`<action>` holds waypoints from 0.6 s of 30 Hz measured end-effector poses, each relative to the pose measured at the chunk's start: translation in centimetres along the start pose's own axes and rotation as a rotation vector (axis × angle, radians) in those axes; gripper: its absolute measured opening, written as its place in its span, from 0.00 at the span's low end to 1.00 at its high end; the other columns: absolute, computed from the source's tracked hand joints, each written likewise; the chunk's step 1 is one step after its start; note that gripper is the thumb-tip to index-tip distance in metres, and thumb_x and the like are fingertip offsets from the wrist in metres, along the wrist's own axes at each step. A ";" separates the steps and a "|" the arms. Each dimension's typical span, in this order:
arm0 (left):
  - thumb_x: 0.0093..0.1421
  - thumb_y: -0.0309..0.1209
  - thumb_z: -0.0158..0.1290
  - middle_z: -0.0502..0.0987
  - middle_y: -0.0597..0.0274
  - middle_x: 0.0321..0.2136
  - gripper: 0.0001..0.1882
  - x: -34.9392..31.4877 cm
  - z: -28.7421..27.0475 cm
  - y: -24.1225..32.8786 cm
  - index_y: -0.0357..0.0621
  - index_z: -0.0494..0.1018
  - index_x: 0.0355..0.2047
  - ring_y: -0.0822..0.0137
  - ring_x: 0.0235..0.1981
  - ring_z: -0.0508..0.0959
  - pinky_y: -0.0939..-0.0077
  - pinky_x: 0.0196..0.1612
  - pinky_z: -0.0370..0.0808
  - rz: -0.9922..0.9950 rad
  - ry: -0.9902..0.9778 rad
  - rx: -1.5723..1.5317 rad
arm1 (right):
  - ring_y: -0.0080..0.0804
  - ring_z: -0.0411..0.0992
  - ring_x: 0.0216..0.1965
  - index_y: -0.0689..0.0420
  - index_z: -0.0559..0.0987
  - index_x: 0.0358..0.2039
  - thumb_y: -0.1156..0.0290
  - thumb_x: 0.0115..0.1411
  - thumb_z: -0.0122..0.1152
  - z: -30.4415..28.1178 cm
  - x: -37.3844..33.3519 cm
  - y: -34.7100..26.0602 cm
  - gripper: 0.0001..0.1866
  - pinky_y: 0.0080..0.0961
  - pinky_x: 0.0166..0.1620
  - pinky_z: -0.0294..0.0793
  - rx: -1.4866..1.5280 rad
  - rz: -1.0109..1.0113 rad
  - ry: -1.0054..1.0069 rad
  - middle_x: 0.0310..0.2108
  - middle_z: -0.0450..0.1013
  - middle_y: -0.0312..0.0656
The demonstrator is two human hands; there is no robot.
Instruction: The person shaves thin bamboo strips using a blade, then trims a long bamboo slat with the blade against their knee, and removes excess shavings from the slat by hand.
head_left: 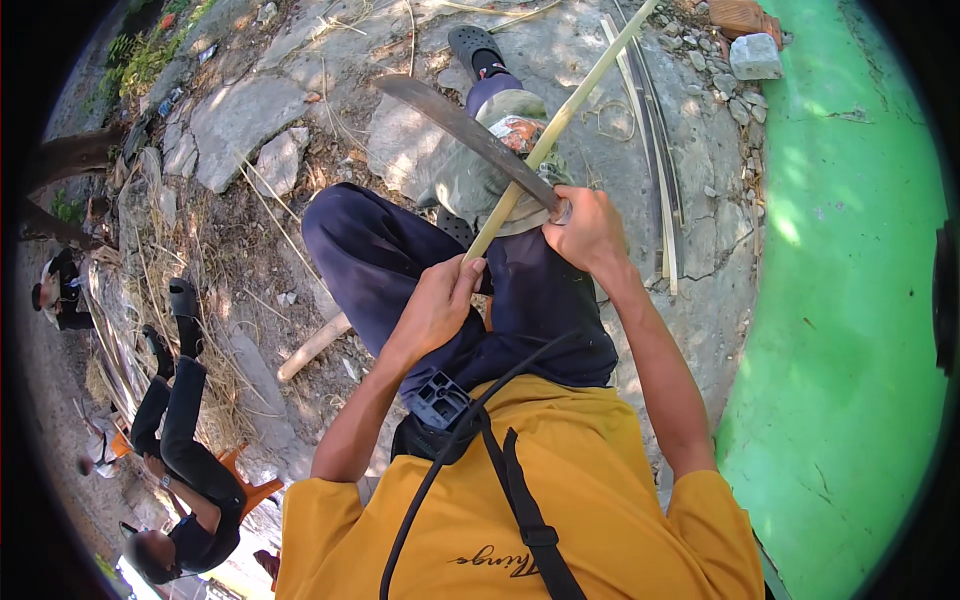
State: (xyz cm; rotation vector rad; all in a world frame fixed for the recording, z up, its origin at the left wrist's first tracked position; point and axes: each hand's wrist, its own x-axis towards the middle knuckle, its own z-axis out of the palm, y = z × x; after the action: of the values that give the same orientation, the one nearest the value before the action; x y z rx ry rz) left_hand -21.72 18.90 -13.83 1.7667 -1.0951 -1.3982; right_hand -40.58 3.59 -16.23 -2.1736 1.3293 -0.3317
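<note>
We see one pale wooden strip [585, 95] near the middle of the view, slanting from just above centre out toward one o'clock. One long curved knife [455, 125] crosses it, its tip pointing to eleven o'clock; we cannot tell which lies on top at the crossing. Of the two hands, the left hand [437, 303] pinches the strip's lower end between thumb and fingers, and the right hand [588, 228], toward two o'clock, is closed around the handle end of the knife.

Just beyond twelve o'clock we find one camouflage cloth [465, 175] and two dark clogs [475, 48], the nearer one partly covered. Between one and two o'clock lie several loose strips [640, 110], pale and dark, too bunched to count surely. Farther that way sit one grey block [757, 57] and one orange brick [740, 17]. A green surface [840, 320] fills three o'clock. One wooden stick [320, 342] lies between eight and nine o'clock, its far end hidden by our leg.

Toward eight o'clock we see one person [200, 470] on an orange chair [257, 495], mostly covered; two more people near nine are small and hard to make out. The strip's upper end is cut off by the frame, and the knife's handle is mostly hidden in the fist.
</note>
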 end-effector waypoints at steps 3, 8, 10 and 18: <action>0.76 0.38 0.43 0.61 0.60 0.17 0.21 -1.1 -0.2 0.0 0.35 0.66 0.29 0.70 0.20 0.60 0.67 0.27 0.63 0.057 0.095 0.083 | 0.61 0.79 0.34 0.59 0.85 0.36 0.67 0.45 0.67 0.6 -0.1 0.8 0.16 0.49 0.40 0.80 0.083 -0.032 0.056 0.28 0.79 0.58; 0.73 0.32 0.47 0.71 0.36 0.20 0.15 0.4 0.0 0.3 0.29 0.72 0.36 0.33 0.26 0.71 0.54 0.28 0.68 0.082 0.158 0.165 | 0.60 0.79 0.34 0.58 0.85 0.37 0.66 0.45 0.68 -0.1 -1.1 0.3 0.17 0.47 0.41 0.80 0.066 -0.104 -0.073 0.28 0.79 0.57; 0.74 0.34 0.45 0.68 0.45 0.19 0.16 1.0 0.4 0.2 0.31 0.70 0.33 0.54 0.19 0.68 0.61 0.29 0.68 0.128 0.152 0.198 | 0.61 0.79 0.34 0.57 0.85 0.37 0.66 0.45 0.68 -0.5 -0.9 0.0 0.17 0.47 0.41 0.80 0.029 -0.092 -0.069 0.28 0.79 0.57; 0.75 0.35 0.45 0.64 0.49 0.17 0.17 -1.0 0.5 1.2 0.34 0.69 0.31 0.60 0.19 0.65 0.62 0.27 0.65 0.030 0.181 0.215 | 0.61 0.79 0.35 0.54 0.85 0.36 0.65 0.45 0.65 -0.4 -0.7 -1.9 0.16 0.50 0.42 0.79 -0.094 0.027 -0.079 0.28 0.79 0.58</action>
State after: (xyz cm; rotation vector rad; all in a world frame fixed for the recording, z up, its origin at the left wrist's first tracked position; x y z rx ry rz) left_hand -22.57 19.24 -12.49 1.9765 -1.2031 -1.1117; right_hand -39.68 4.75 -14.74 -2.2201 1.3539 -0.1744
